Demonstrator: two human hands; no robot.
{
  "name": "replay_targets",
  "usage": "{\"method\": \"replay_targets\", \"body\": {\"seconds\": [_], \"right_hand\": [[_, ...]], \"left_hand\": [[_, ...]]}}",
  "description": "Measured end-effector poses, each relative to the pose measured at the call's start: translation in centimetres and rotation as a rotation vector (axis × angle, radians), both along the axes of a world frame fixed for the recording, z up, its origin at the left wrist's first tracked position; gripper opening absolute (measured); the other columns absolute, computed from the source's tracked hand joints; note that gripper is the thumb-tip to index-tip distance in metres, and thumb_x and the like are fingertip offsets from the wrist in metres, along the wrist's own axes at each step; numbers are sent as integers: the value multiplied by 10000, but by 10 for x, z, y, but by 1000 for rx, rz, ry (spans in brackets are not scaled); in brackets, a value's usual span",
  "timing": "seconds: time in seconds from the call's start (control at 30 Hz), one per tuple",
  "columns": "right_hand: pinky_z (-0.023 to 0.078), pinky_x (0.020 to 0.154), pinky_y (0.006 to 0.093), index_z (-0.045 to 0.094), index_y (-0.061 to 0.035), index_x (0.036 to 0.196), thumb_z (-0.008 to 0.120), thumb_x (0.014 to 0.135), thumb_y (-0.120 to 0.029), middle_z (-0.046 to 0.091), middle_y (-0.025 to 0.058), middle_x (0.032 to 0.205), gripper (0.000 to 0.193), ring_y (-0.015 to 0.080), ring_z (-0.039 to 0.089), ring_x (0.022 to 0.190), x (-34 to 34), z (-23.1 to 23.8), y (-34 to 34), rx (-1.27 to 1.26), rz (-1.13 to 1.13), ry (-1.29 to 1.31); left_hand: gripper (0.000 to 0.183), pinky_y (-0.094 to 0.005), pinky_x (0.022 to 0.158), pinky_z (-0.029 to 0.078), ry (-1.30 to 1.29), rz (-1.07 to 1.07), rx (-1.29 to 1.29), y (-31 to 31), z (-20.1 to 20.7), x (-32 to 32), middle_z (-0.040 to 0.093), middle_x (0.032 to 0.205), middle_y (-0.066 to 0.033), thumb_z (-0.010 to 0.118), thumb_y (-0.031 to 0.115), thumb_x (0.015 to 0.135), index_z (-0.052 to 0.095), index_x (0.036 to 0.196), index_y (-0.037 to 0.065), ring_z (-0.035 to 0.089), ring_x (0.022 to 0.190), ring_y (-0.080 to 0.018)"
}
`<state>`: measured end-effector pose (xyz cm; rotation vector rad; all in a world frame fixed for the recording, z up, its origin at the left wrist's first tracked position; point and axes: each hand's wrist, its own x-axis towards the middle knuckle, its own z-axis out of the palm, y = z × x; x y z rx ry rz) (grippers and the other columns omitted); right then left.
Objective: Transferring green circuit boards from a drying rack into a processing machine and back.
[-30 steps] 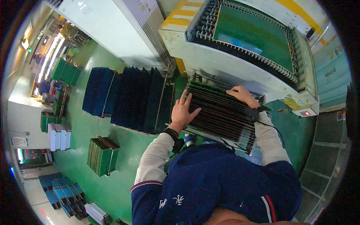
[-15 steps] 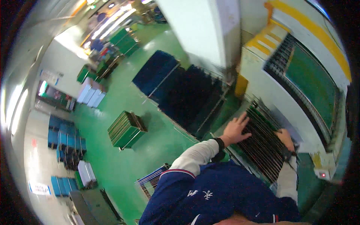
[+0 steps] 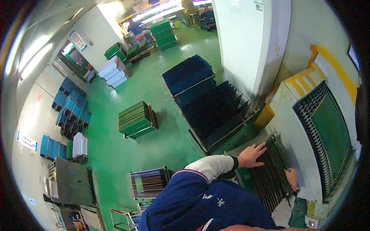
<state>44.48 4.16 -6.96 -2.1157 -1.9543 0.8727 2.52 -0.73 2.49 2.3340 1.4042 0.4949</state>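
Left hand [image 3: 252, 154] lies flat, fingers spread, on rack of green boards [image 3: 269, 175]; right hand [image 3: 292, 178] grips its far edge. Rack's long axis runs between hands, beside the machine [image 3: 304, 127].

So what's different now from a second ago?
The view has swung left, so the rack of thin boards now sits at the lower right and more green floor shows. Both hands stayed on the rack: left hand flat on its near side, right hand at its far edge. Nothing was picked up or let go.
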Motion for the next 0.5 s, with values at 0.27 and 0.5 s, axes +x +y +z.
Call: {"method": "replay_targets", "body": {"seconds": [0.27, 0.5], "right_hand": [[535, 775, 468, 742, 49, 995, 745, 890, -331, 737, 275, 938, 394, 365, 742, 873, -12, 16, -2, -82, -36, -50], [535, 834, 476, 746, 28, 1116, 738, 905, -387, 763, 248, 1010, 466, 398, 734, 942, -27, 31, -10, -41, -47, -67]], "left_hand": [[880, -508, 1002, 526, -37, -3, 48, -1, -3, 0, 308, 1677, -202, 735, 552, 899, 458, 1543, 21, 572, 1200, -418], [870, -504, 1010, 527, -32, -7, 28, 3, -7, 0, 304, 1678, -206, 733, 546, 902, 461, 1539, 20, 568, 1209, -418]]}}
